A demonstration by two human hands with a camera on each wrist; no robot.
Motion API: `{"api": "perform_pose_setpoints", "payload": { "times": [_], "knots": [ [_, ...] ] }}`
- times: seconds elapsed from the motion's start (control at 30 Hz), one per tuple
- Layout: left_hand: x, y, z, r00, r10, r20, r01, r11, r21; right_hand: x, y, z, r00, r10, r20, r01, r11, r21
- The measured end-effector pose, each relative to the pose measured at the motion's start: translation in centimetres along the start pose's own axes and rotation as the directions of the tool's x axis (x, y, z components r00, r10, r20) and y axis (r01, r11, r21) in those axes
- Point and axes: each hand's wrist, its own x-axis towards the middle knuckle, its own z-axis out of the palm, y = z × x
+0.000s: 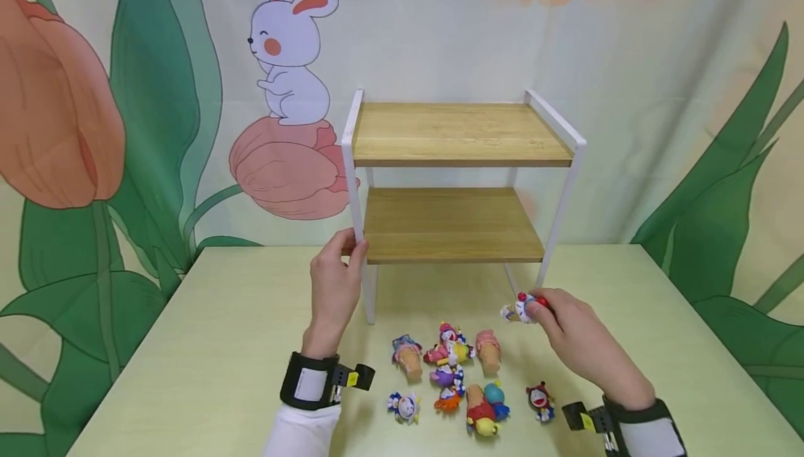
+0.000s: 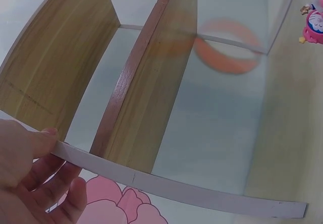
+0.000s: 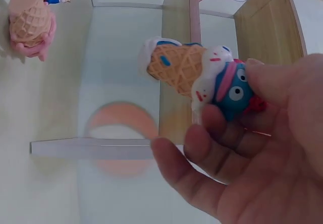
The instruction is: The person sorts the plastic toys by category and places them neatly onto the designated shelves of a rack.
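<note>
My left hand [image 1: 336, 282] grips the left front post of a two-tier shelf [image 1: 455, 225], near its lower board. In the left wrist view, thumb and fingers close round the white post [image 2: 136, 181]. Beside the shelf's right front leg, my right hand [image 1: 574, 331] pinches an ice cream cone toy [image 3: 176, 65] by its top end. This toy has a waffle cone, white drips with sprinkles and a blue face with round eyes; the cone end points away from the palm. Several small toys lie on the table, including a pink ice cream cone [image 1: 488, 352] and another cone toy [image 1: 408, 358].
The shelf has wooden boards and a white frame, standing on a pale yellow table [image 1: 207, 345]. Near the front lie a red-and-black figure [image 1: 541, 402], a blue-and-white figure [image 1: 404, 407] and an orange figure [image 1: 448, 401]. A printed curtain [image 1: 433, 31] hangs behind.
</note>
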Motion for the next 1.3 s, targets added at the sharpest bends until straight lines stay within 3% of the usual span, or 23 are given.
{"api": "perform_pose_setpoints", "payload": {
  "times": [0.33, 0.93, 1.3],
  "knots": [
    [-0.1, 0.3, 0.1, 1.000, -0.007, 0.002, 0.007, 1.000, -0.011, 1.8, -1.8, -0.7, 0.992, -0.110, -0.069, 0.108, 0.994, -0.025],
    [-0.1, 0.2, 0.1, 1.000, 0.013, -0.006, -0.013, 1.000, 0.013, 8.5, -6.4, -1.1, 0.969, -0.239, -0.069, 0.237, 0.971, -0.041],
    [-0.1, 0.0, 0.0, 1.000, 0.024, -0.004, -0.024, 0.999, 0.035, 12.6, -9.5, -0.4, 0.953, -0.304, -0.006, 0.303, 0.950, -0.074]
  ]
}}
